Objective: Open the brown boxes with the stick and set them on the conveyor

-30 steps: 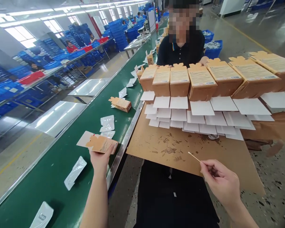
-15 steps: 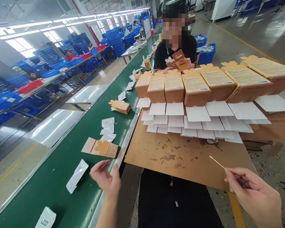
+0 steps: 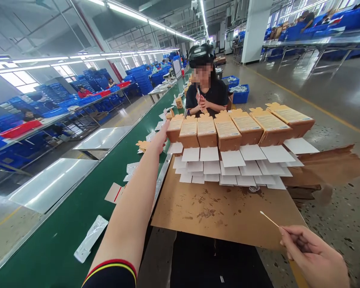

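Between the thumb and fingers of my right hand [image 3: 313,250] is a cotton swab [image 3: 269,219], its white tip pointing up and to the left above the cardboard sheet. My left arm stretches far forward over the belt edge. At its end, my left hand [image 3: 162,138] is beside the leftmost cardboard box [image 3: 176,125] of the stacked row; I cannot tell whether it touches the box. Most of its fingers are hidden from me. Brown boxes with their top flaps up stand in a row, white flaps [image 3: 232,158] hanging out in layers toward me.
A green conveyor belt [image 3: 63,240] runs along my left, carrying clear-and-white packets [image 3: 91,239] and open boxes, partly behind my arm. The cardboard sheet [image 3: 183,204] has dark wet spots. A co-worker [image 3: 208,94] sits beyond the stack. Blue bins [image 3: 239,94] stand behind.
My left hand has reached forward from above the belt to the leftmost stacked box. My right hand still holds the swab. The view has shifted, and the co-worker's hands have come together higher up.
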A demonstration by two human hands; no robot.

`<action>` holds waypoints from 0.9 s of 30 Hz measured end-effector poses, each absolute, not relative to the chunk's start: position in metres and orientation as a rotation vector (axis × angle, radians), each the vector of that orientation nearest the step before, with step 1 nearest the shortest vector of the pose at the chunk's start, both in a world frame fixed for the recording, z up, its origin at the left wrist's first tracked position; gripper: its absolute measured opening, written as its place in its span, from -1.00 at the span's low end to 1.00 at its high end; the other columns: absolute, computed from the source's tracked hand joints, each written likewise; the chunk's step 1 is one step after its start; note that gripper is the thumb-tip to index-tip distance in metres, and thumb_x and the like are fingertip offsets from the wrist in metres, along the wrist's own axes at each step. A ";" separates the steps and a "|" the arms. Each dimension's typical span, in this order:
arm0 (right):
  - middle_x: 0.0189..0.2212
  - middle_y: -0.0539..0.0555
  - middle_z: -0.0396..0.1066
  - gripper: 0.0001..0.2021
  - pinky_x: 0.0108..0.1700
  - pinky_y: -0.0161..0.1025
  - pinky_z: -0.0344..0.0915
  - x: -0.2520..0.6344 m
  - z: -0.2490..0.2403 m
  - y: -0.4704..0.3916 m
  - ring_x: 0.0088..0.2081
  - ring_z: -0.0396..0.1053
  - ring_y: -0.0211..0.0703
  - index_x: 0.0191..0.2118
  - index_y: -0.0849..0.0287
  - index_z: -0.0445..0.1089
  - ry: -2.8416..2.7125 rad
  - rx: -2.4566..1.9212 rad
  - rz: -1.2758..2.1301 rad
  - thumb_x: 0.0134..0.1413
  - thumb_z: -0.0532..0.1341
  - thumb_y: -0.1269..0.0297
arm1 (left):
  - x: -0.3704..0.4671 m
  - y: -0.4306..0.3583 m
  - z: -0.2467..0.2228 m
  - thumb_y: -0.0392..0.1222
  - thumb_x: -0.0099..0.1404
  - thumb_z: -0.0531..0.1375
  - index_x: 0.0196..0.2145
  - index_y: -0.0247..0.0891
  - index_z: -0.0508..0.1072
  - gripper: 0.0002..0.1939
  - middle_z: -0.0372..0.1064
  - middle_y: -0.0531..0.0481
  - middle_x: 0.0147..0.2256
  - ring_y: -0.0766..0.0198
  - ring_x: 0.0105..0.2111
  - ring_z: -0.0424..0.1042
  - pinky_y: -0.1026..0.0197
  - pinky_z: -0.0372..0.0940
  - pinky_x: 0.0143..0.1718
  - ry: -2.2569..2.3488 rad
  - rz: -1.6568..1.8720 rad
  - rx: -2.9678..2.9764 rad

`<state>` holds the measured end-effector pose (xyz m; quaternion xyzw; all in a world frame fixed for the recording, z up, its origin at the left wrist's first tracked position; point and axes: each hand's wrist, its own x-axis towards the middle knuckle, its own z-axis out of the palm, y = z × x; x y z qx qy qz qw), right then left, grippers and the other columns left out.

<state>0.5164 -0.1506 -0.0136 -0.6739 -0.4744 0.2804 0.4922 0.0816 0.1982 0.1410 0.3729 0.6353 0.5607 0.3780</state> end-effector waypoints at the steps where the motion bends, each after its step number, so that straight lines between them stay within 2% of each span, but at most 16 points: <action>1: -0.59 0.11 0.55 -0.76 -0.58 -0.07 0.58 0.517 -0.015 -0.150 -0.65 0.49 0.08 -0.44 -0.20 0.77 -1.147 -1.631 0.687 0.04 0.58 -0.17 | 0.089 0.201 0.141 0.30 0.30 0.62 -0.14 -0.17 0.62 -0.46 0.66 -0.39 0.04 -0.38 0.29 0.62 -0.40 0.46 0.38 1.664 1.394 0.938; 4: -0.56 0.15 0.58 -0.78 -0.58 -0.01 0.59 0.521 -0.019 -0.150 -0.62 0.52 0.13 -0.44 -0.25 0.77 -1.127 -1.652 0.649 0.02 0.57 -0.19 | 0.102 0.198 0.144 0.09 0.30 0.65 -0.09 -0.15 0.64 -0.58 0.70 -0.36 0.08 -0.36 0.35 0.62 -0.38 0.44 0.46 1.684 1.347 0.888; 7: -0.52 0.15 0.62 -0.78 -0.53 -0.03 0.60 0.531 -0.021 -0.148 -0.58 0.55 0.10 -0.41 -0.24 0.76 -1.132 -1.715 0.555 0.05 0.53 -0.19 | 0.095 0.177 0.157 0.09 0.45 0.50 0.01 -0.17 0.67 -0.66 0.74 -0.27 0.10 -0.25 0.33 0.67 -0.27 0.53 0.42 1.641 1.417 0.886; 10: -0.53 0.12 0.61 -0.75 -0.46 -0.09 0.57 0.542 -0.017 -0.140 -0.56 0.56 0.04 -0.37 -0.16 0.77 -1.212 -1.755 0.505 0.12 0.50 -0.18 | 0.078 0.125 0.170 0.13 0.45 0.42 0.15 -0.19 0.68 -0.54 0.76 -0.20 0.18 -0.15 0.38 0.65 -0.17 0.57 0.43 1.406 1.692 0.976; 13: -0.54 0.11 0.58 -0.69 -0.45 -0.18 0.46 0.545 -0.003 -0.124 -0.54 0.52 -0.06 -0.38 -0.06 0.69 -1.336 -1.761 0.417 0.19 0.42 -0.15 | 0.063 0.049 0.161 0.12 0.18 0.56 0.25 -0.08 0.73 -0.30 0.74 -0.10 0.29 -0.24 0.53 0.54 -0.20 0.50 0.56 1.083 1.839 1.141; 15: -0.53 0.10 0.59 -0.69 -0.41 -0.22 0.40 0.541 0.008 -0.108 -0.52 0.51 -0.11 -0.38 -0.01 0.62 -1.410 -1.789 0.368 0.23 0.34 -0.10 | 0.056 0.001 0.136 0.14 0.04 0.66 0.28 0.04 0.74 -0.17 0.74 -0.06 0.31 -0.38 0.56 0.48 -0.39 0.45 0.61 1.176 1.780 1.096; 17: -0.53 0.05 0.53 -0.71 -0.33 -0.24 0.40 0.536 0.017 -0.091 -0.49 0.49 -0.16 -0.36 0.01 0.54 -1.500 -1.789 0.349 0.31 0.25 -0.01 | 0.056 -0.038 0.096 0.21 -0.06 0.73 0.28 0.14 0.75 -0.08 0.76 -0.08 0.28 -0.55 0.52 0.51 -0.64 0.43 0.57 1.358 1.656 0.949; 19: -0.53 0.00 0.48 -0.78 -0.31 -0.25 0.35 0.532 0.021 -0.075 -0.49 0.43 -0.18 -0.35 -0.01 0.45 -1.598 -1.788 0.352 0.33 0.22 0.09 | 0.065 -0.066 0.050 0.34 -0.12 0.75 0.31 0.11 0.74 0.03 0.76 -0.18 0.26 -0.63 0.47 0.54 -0.72 0.43 0.54 1.443 1.501 0.844; 21: -0.53 -0.05 0.45 -0.84 -0.32 -0.25 0.29 0.530 0.020 -0.062 -0.49 0.38 -0.18 -0.36 -0.03 0.39 -1.668 -1.792 0.361 0.30 0.23 0.18 | 0.081 -0.082 0.008 0.39 -0.12 0.77 0.32 0.03 0.70 0.08 0.75 -0.25 0.23 -0.59 0.43 0.60 -0.65 0.48 0.51 1.474 1.384 0.820; 23: -0.55 -0.07 0.42 -0.85 -0.32 -0.24 0.24 0.527 0.015 -0.051 -0.49 0.35 -0.16 -0.38 -0.04 0.35 -1.717 -1.790 0.373 0.24 0.26 0.26 | 0.098 -0.090 -0.025 0.35 -0.06 0.79 0.30 -0.02 0.64 0.05 0.74 -0.27 0.23 -0.48 0.39 0.65 -0.51 0.54 0.48 1.485 1.340 0.858; 25: -0.56 -0.07 0.40 -0.82 -0.32 -0.22 0.20 0.523 0.010 -0.039 -0.48 0.35 -0.13 -0.40 -0.05 0.30 -1.790 -1.803 0.388 0.20 0.26 0.32 | 0.112 -0.090 -0.047 0.31 0.01 0.79 0.29 -0.05 0.58 0.01 0.73 -0.27 0.23 -0.38 0.34 0.70 -0.39 0.59 0.43 1.485 1.344 0.921; 27: -0.56 -0.05 0.39 -0.77 -0.33 -0.20 0.15 0.521 0.006 -0.028 -0.48 0.34 -0.12 -0.44 -0.05 0.24 -1.856 -1.841 0.397 0.17 0.26 0.36 | 0.119 -0.087 -0.061 0.32 0.00 0.79 0.30 -0.05 0.54 0.05 0.72 -0.27 0.22 -0.33 0.27 0.75 -0.31 0.65 0.33 1.481 1.358 0.975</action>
